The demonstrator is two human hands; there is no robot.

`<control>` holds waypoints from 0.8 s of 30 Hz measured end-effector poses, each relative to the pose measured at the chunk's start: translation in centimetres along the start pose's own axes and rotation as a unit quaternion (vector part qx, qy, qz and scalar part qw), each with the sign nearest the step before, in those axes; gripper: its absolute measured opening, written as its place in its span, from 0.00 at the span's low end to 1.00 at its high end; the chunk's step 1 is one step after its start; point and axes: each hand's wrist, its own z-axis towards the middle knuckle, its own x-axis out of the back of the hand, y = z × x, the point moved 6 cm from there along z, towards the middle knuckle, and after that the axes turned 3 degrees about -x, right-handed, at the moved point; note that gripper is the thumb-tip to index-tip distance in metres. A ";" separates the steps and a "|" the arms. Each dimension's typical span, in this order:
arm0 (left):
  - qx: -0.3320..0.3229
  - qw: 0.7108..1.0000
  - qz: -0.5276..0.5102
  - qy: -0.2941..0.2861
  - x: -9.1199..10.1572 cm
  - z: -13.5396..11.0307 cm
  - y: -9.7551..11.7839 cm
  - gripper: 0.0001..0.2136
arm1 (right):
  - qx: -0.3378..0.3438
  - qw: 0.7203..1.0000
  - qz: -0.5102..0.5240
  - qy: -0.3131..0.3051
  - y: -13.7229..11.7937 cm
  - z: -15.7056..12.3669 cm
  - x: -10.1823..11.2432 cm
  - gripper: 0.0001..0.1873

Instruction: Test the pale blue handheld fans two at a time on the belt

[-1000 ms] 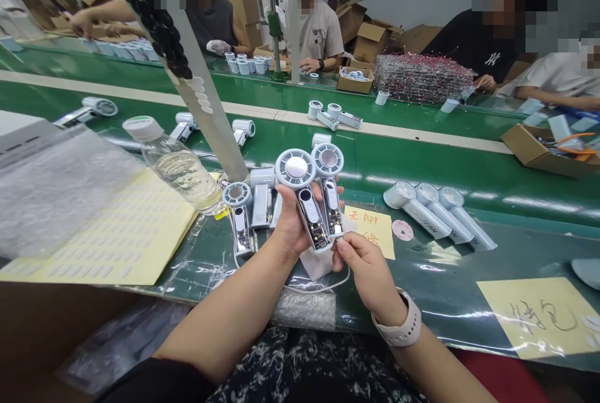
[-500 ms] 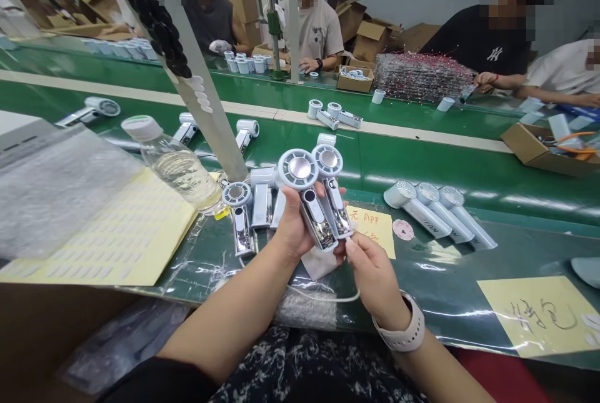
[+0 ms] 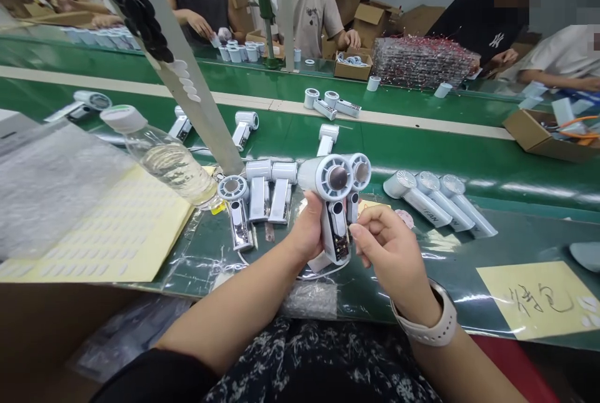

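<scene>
My left hand (image 3: 309,225) is wrapped round the handle of a pale blue handheld fan (image 3: 336,215), whose open handle side bares a circuit board. A second handheld fan (image 3: 360,173) is upright just behind it, its handle partly hidden; whether the same hand grips it I cannot tell. Beside that handle, my right hand (image 3: 391,253) has its fingers curled and thumb tip close in; what they pinch is hidden. A white cable (image 3: 328,273) loops beneath the front fan. Left of my hands lie another open-handled fan (image 3: 233,189) and two fans (image 3: 270,187) side by side.
Three closed fans (image 3: 434,209) lie to the right, near a yellow handwritten note (image 3: 539,303). A bottle (image 3: 171,165) leans by a slanted metal post (image 3: 206,109). Sticker sheets (image 3: 140,247) cover the left. Fans rest on the green belt (image 3: 398,134); co-workers sit beyond.
The fans have turned more upright and rightward, the front one now overlapping the rear. My right hand has risen from the handles' lower ends to beside the rear handle.
</scene>
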 end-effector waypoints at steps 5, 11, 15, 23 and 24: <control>0.052 0.998 0.009 -0.044 -0.2 -0.6 -1.0 0.36 | -0.056 0.996 0.021 -0.067 -0.2 0.8 -1.0 0.19; 0.105 0.991 0.026 -0.084 0.2 -1.2 -1.9 0.34 | -0.091 0.987 0.019 -0.133 -0.2 0.7 -0.7 0.16; 0.102 0.990 0.033 -0.087 0.0 -1.2 -2.0 0.34 | -0.101 0.982 0.043 -0.151 -0.1 0.6 -0.6 0.15; 0.090 0.983 0.065 -0.147 -1.5 -0.8 -1.3 0.36 | -0.094 0.981 0.064 -0.157 0.9 0.7 -0.6 0.14; 0.091 0.982 0.061 -0.152 -1.6 -0.8 -1.3 0.36 | -0.093 0.981 0.068 -0.158 0.9 0.7 -0.6 0.15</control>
